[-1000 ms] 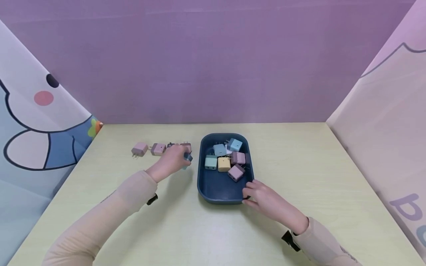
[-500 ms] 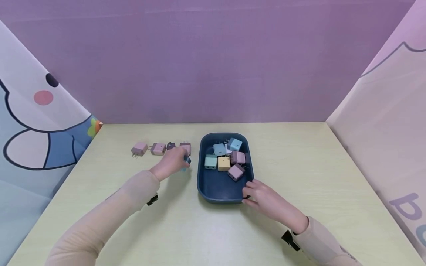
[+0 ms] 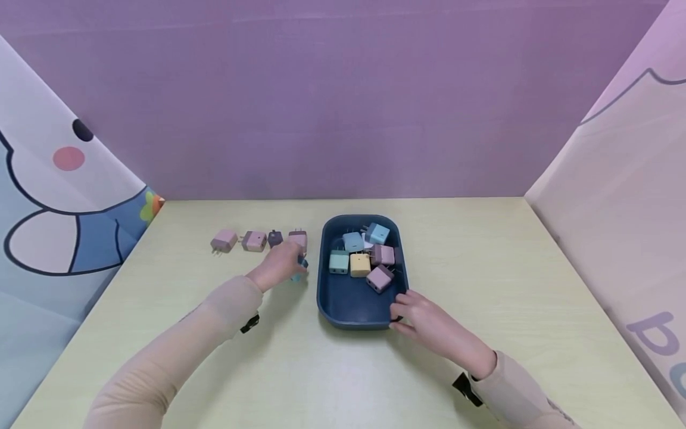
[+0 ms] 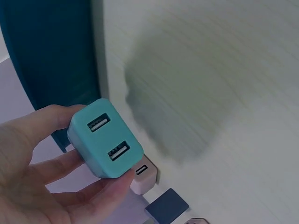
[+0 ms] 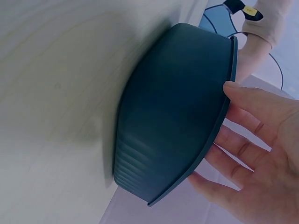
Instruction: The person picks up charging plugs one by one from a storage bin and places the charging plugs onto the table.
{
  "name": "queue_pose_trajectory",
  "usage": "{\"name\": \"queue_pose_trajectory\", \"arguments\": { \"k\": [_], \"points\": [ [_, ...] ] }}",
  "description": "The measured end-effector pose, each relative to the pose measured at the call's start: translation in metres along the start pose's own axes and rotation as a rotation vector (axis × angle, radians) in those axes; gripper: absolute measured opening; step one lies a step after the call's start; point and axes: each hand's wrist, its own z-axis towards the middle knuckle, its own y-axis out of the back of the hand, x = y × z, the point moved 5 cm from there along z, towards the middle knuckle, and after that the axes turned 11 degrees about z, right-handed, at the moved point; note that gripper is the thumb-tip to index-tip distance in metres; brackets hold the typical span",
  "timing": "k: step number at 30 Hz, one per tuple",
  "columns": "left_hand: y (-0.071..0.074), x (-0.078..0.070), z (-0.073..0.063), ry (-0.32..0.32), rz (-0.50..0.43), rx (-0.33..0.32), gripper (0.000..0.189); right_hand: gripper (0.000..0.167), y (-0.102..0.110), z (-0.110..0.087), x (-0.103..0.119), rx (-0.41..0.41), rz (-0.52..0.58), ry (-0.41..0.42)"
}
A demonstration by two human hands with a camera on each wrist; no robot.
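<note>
My left hand (image 3: 277, 265) pinches a teal-blue USB wall charger (image 4: 106, 140) between thumb and fingers, left of the dark blue bin (image 3: 354, 310). Two USB ports on its end face show in the left wrist view. Just beyond that hand lies a pink charger (image 3: 298, 238), partly hidden by it. My right hand (image 3: 429, 322) holds the bin's rim at its near right corner, thumb and fingertips on the edge. Inside the bin lie several chargers, among them a yellow one (image 3: 360, 266), a green one (image 3: 339, 262) and a light blue one (image 3: 378, 233).
Left of the bin, a loose row of chargers lies on the table (image 3: 482, 256): a pink one (image 3: 224, 240) at the far left, another pink one (image 3: 254, 241), then a dark one (image 3: 275, 238). A purple backdrop (image 3: 343, 107) stands behind, with printed cloths at both sides.
My left hand has moved slightly nearer to me with the charger, uncovering more of the dark charger and the pink one beside it. The right hand and bin have stayed put.
</note>
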Motion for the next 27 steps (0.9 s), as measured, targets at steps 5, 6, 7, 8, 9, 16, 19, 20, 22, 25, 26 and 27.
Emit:
{"name": "queue_pose_trajectory", "arguments": {
  "k": [5,6,7,8,9,16,19,20,22,25,26,27],
  "points": [
    [-0.004,0.003,0.0,0.018,-0.025,0.02,0.015,0.011,0.0,0.0,0.0,0.001,0.0,0.001],
    [-0.004,0.004,0.0,0.02,-0.029,0.022,0.015,0.011,0.0,0.0,0.0,0.001,-0.001,0.001],
    [-0.005,0.005,0.001,0.022,-0.033,0.024,0.015,0.011,0.0,0.0,0.0,0.0,-0.001,0.001],
    [-0.005,0.005,0.001,0.023,-0.038,0.025,0.014,0.011,0.0,0.0,0.001,0.0,-0.001,0.0],
    [-0.006,0.006,0.001,0.029,-0.044,0.028,0.014,0.011,0.0,0.0,0.001,-0.001,-0.003,0.001],
    [-0.009,0.009,0.004,0.04,-0.063,0.035,0.014,0.011,0.0,0.0,0.0,-0.001,-0.002,0.002],
    [-0.011,0.01,0.005,0.045,-0.063,0.034,0.014,0.011,0.0,0.0,0.0,0.002,-0.001,-0.003],
    [-0.011,0.01,0.005,0.046,-0.064,0.034,0.013,0.011,0.0,0.0,0.0,0.002,-0.001,-0.004],
    [-0.012,0.011,0.006,0.05,-0.063,0.032,0.013,0.011,-0.001,0.0,0.0,0.003,0.001,-0.004],
    [-0.013,0.012,0.007,0.046,-0.055,0.021,0.014,0.011,-0.001,0.0,-0.001,0.002,0.0,-0.006],
    [-0.014,0.012,0.008,0.043,-0.053,0.017,0.014,0.011,-0.001,0.0,-0.001,0.002,0.0,-0.005],
    [-0.014,0.013,0.009,0.041,-0.05,0.012,0.015,0.011,-0.001,0.0,-0.001,0.002,0.0,-0.006]
  ]
}}
